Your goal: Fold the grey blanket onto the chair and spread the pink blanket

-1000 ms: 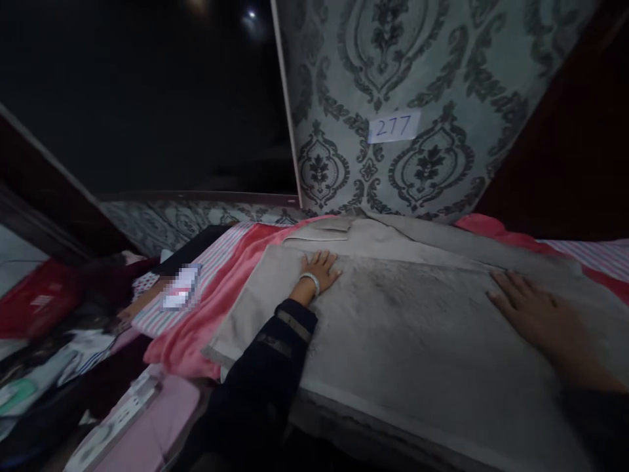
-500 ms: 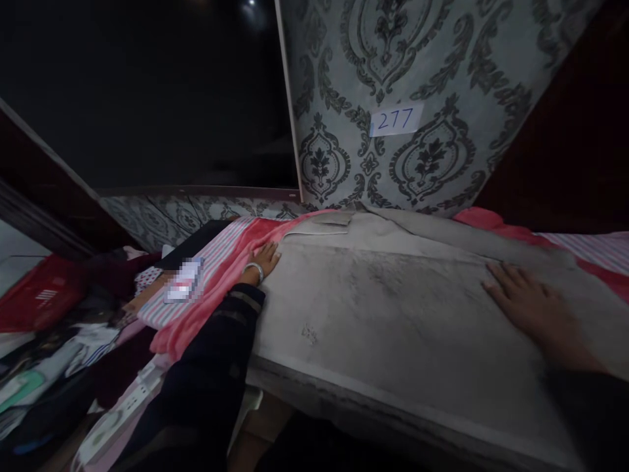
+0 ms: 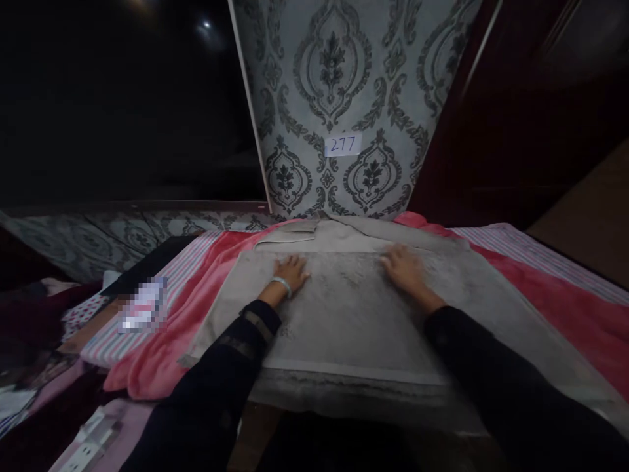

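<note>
left hand (image 3: 291, 272) and blurred right hand (image 3: 407, 270) are resting unclenched on cloth (image 3: 354, 321).
uneven pressure from either hand could be rucking the cloth between them.

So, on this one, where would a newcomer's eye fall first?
Probably on the middle: the left hand, wearing a bracelet, and the blurred right hand, both over a gray cloth. Next, likely the paper marked 277 on the patterned wall beyond them. The big black screen at upper left and the pink blanket on both sides of the cloth also stand out.
</note>
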A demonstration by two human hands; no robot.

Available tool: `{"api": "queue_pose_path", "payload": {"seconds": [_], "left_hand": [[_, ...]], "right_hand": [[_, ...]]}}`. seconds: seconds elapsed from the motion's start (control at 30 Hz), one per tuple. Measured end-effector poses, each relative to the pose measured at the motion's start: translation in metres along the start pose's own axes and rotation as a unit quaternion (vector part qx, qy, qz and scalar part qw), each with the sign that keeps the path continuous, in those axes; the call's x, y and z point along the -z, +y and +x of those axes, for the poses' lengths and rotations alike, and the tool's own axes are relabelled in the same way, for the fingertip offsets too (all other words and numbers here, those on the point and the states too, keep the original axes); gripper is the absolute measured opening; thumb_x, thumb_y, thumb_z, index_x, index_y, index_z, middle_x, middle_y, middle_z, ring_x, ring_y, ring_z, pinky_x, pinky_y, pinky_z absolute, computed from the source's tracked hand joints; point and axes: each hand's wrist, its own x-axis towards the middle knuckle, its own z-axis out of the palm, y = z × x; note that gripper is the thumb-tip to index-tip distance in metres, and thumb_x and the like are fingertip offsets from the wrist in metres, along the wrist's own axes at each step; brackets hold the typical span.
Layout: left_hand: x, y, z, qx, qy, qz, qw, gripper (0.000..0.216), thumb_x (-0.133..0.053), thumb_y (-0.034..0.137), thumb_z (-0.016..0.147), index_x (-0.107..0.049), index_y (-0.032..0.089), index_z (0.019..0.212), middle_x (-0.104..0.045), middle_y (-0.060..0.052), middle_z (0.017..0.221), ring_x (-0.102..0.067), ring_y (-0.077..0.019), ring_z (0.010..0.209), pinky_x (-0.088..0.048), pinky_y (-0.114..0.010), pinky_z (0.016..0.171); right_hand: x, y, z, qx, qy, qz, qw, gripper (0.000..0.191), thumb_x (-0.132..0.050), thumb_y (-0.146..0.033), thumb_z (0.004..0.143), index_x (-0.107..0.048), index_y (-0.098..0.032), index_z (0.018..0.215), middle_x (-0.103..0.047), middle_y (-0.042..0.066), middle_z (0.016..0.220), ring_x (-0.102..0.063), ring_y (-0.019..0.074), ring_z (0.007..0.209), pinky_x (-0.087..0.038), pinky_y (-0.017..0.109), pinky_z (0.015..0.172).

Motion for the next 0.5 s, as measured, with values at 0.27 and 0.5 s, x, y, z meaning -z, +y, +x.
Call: {"api": "queue_pose_path", "payload": {"seconds": [0.27,0.5], "left_hand": [[-0.027,0.078,0.021,-0.101,0.015,-0.014,0.995,0.061,-0.025,0.047,0.103,-0.033,0.028,0.161,-0.027,-0.005,0.169,-0.019,-0.0285,0.157,-0.016,-0.062,0.124],[-0.004,-0.045,-0.011,0.042,0.086,0.044,0.994,0.05,-0.041,0.047,0.103,-0.051,0.029,0.148,-0.047,-0.01,0.158,-0.042,-0.0339,0.144,-0.039,-0.059,0.113]], "right_hand": [[-0.035,-0.08,-0.016,0.186,-0.036,0.025,0.982,0.055,-0.03,-0.044,0.106,-0.043,-0.026,0.156,-0.034,0.008,0.165,-0.029,0.0293,0.152,-0.026,0.057,0.12],[-0.011,0.087,-0.022,-0.011,-0.01,-0.029,0.999,0.057,-0.031,-0.045,0.104,-0.046,-0.023,0.154,-0.035,0.011,0.164,-0.031,0.0368,0.15,-0.029,0.064,0.116]]}}
